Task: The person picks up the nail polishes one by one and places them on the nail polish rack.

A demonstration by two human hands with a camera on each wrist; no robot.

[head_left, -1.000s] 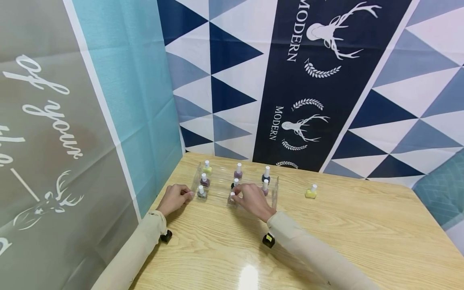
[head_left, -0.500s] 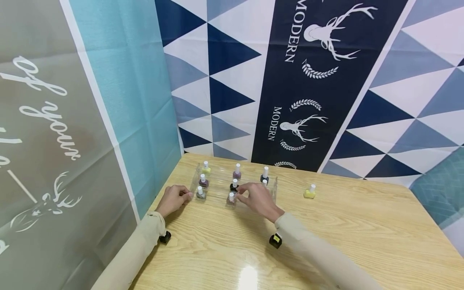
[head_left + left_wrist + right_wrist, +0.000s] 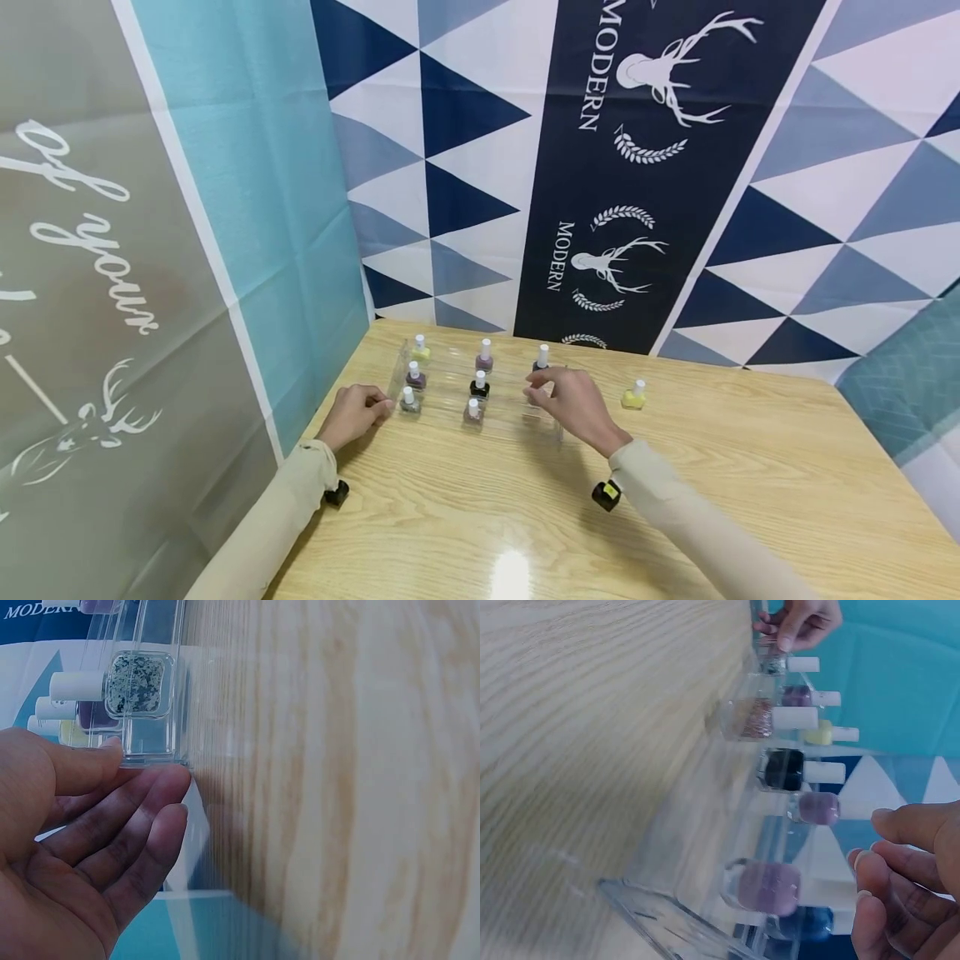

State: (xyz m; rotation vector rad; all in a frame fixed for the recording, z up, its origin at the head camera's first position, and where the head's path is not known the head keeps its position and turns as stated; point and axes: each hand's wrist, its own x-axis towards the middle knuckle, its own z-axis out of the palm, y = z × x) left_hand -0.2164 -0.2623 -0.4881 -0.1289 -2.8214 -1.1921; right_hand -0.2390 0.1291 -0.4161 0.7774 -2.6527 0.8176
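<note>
A clear stepped rack holds several nail polish bottles with white caps. My left hand grips the rack's left end panel between thumb and fingers, beside the grey glitter bottle. My right hand hovers at the rack's right end with fingers loosely bent and nothing held. In the right wrist view, its fingertips are close to the cap of a lilac bottle; whether they touch is unclear. That hand mostly hides this bottle in the head view. A pink glitter bottle stands in the front row's middle.
Behind stand a black bottle, a purple one, a mauve one, a navy one and a yellow one. Another yellow bottle stands on the wooden table, right of the rack. Patterned cloth walls rise behind and left.
My right hand has let go of the pink glitter bottle's cap and moved right, to the rack's right end. The left hand stays at the left end. The head view has shifted slightly.
</note>
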